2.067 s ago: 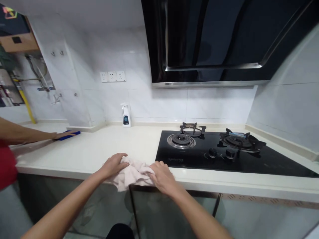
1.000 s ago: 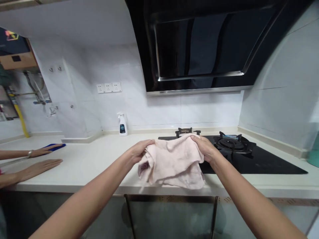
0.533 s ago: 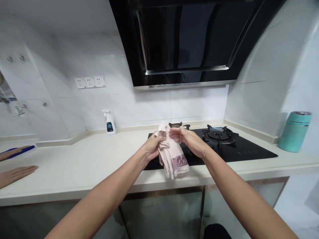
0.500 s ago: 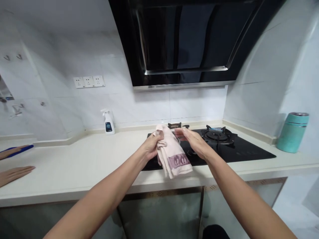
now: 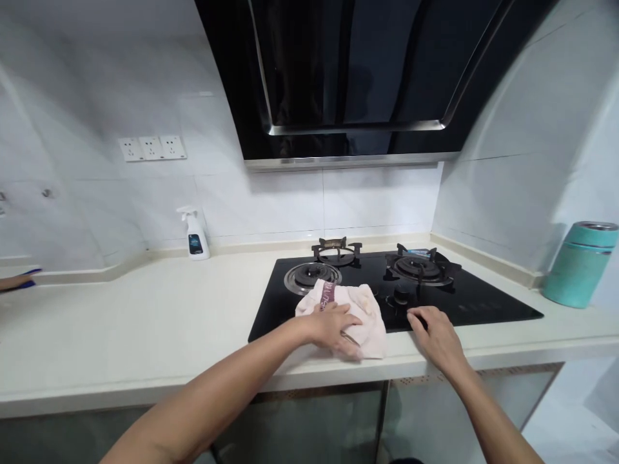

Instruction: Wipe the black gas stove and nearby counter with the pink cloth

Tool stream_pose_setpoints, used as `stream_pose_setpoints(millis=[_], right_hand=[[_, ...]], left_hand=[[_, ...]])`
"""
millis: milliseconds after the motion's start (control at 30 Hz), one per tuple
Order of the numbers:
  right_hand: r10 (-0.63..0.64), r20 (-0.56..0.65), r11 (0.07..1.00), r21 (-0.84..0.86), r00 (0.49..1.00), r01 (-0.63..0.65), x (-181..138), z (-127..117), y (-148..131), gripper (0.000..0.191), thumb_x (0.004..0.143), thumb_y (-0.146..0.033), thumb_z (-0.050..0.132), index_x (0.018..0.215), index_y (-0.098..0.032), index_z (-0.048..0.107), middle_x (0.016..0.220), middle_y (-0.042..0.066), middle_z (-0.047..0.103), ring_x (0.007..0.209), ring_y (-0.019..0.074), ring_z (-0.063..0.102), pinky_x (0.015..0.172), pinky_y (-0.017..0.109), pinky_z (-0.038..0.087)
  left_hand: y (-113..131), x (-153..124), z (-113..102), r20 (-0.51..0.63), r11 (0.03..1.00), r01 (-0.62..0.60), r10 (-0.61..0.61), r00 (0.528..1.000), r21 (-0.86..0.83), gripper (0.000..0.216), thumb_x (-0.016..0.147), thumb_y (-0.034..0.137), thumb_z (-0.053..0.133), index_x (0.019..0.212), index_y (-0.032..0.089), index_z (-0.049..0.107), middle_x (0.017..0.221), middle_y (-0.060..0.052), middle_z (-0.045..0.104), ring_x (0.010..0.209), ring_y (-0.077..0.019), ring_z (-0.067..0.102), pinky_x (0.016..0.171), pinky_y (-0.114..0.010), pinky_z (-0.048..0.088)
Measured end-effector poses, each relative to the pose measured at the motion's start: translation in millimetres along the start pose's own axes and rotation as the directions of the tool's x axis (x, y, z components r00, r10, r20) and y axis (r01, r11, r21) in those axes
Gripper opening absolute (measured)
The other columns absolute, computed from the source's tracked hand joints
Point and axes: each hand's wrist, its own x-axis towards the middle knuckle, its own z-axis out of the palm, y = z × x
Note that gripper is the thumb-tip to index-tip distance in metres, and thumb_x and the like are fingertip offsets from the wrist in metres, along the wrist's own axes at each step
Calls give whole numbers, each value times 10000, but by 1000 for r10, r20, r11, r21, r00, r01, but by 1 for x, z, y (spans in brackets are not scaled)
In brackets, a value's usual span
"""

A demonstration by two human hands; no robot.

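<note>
A pale pink cloth (image 5: pixel 360 309) with a purple band lies bunched on the front edge of the black glass stove (image 5: pixel 483 306). My left hand (image 5: pixel 333 327) presses down on the cloth with fingers spread over it. My right hand (image 5: pixel 438 335) rests flat on the stove's front edge, just right of the cloth and below the two knobs (image 5: pixel 399 296), holding nothing.
The cream counter (image 5: pixel 145 322) runs left from the stove. A white spray bottle (image 5: pixel 195 234) stands at the wall. A teal canister (image 5: pixel 580 264) sits at the far right. A black range hood (image 5: pixel 358 77) hangs overhead. Another person's hand on a blue cloth (image 5: pixel 17 281) shows at the left edge.
The cloth went from being held up in both hands to lying on the stove under my left hand. My right hand let go and came down beside it. The view shifted right.
</note>
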Motion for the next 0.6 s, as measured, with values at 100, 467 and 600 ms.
stream_pose_setpoints(millis=[100,467,600], right_hand=[[-31,-7,995,-98,999,30,-4,4,-1,381,975,-462,404,983,-219,697,1050,118,708,994,298,619,906,454,451],[3,17,977,-215,1000,1,-5,0,-5,382,974,-472,403,968,-236,702,1061,99,728,998,316,615,830,448,438],[-25,34,977,-211,999,32,-6,-2,1,401,977,-481,400,956,-230,712,1046,81,734,966,293,619,850,431,454]], left_hand=[[-4,16,10,-160,976,89,-58,985,199,571,871,679,594,1264,277,692,1610,-138,430,1532,-466,232,1187,-715,128],[7,97,45,-122,913,350,-331,936,208,1186,767,850,529,1621,68,270,1704,-271,92,1542,-553,-48,1153,-788,-5],[4,66,44,-48,927,238,-234,971,290,1061,883,818,318,1647,93,194,1727,-199,51,1581,-444,-30,1217,-697,-14]])
